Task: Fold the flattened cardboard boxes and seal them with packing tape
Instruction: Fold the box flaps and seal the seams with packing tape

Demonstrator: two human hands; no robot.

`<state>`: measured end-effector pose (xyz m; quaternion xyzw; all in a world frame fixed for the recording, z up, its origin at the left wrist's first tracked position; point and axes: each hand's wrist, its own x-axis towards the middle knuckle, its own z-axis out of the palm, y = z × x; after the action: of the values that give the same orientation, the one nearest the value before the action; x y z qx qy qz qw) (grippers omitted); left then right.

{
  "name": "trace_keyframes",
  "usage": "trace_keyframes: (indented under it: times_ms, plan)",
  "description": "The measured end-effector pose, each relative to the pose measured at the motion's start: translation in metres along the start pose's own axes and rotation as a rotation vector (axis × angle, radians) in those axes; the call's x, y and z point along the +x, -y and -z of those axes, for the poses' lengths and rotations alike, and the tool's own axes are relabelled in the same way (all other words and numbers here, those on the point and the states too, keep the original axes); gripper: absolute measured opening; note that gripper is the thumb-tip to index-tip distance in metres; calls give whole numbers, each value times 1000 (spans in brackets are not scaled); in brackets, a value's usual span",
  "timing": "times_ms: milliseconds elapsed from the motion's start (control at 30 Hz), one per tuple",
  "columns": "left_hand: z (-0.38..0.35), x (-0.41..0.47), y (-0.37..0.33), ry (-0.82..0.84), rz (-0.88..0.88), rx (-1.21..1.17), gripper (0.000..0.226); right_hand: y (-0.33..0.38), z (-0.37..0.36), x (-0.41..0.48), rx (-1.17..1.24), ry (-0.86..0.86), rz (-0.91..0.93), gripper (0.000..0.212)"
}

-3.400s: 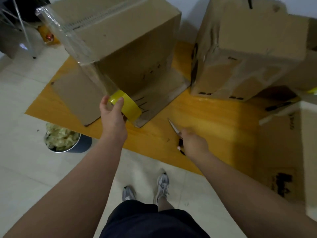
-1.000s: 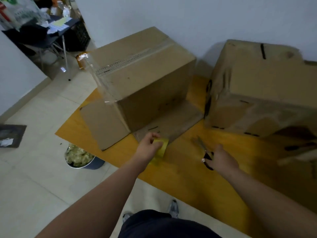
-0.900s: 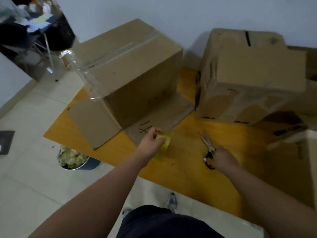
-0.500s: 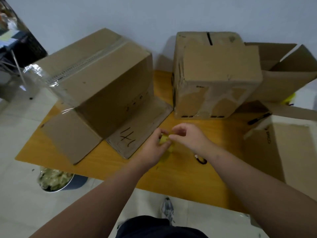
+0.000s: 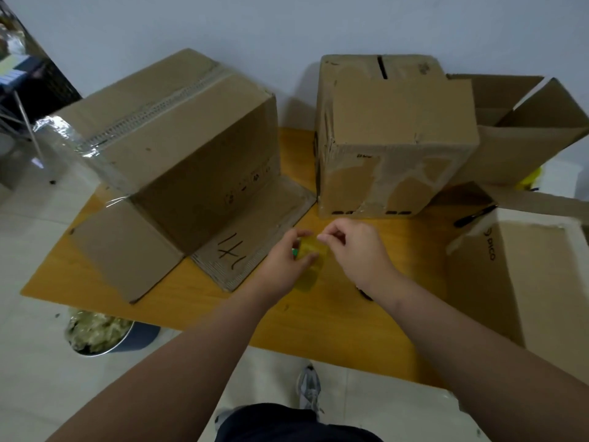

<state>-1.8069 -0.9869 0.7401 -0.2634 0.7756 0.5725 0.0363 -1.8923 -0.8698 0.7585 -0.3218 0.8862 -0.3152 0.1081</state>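
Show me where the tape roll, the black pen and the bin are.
tape roll (image 5: 314, 247), head view, on its yellow outer face.
black pen (image 5: 475, 215), head view, on the middle of its barrel.
bin (image 5: 145, 334), head view, on its dark outer wall.

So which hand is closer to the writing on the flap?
Left. The left hand holds the yellow tape roll just right of the writing; the right hand is farther right, pinching at the roll's other side.

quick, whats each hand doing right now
left hand: holds the yellow tape roll
right hand: pinches the same roll's top edge
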Motion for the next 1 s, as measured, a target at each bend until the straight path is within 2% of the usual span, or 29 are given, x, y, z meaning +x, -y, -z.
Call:
trace_keyframes:
  times_ms: [67,167,200,300,467,733,867,1000]
  plan:
    - [-5,-2,2,-1,-22,-52,25,-7,3,4,68,5,-82,10]
    - [-12,0,1,-16,-17,-89,20,-16,8,6,341,-19,-168,44]
    - [-13,1,1,-16,-12,-91,20,-18,9,5,414,-23,-167,45]
    - [-14,2,-1,-13,-13,-98,20,-24,10,0,426,1,-65,24]
    - [-13,3,0,-27,-20,-83,21,-22,0,-3,417,-3,-23,18]
    - [-5,1,2,-31,-71,22,22,-13,-13,-2,582,-170,-86,23]
    - [-2,1,4,-29,-89,28,21,-14,-10,-2,503,-114,-31,30]
    - [1,1,5,-39,-119,73,21,-18,-8,-4,476,5,-35,27]
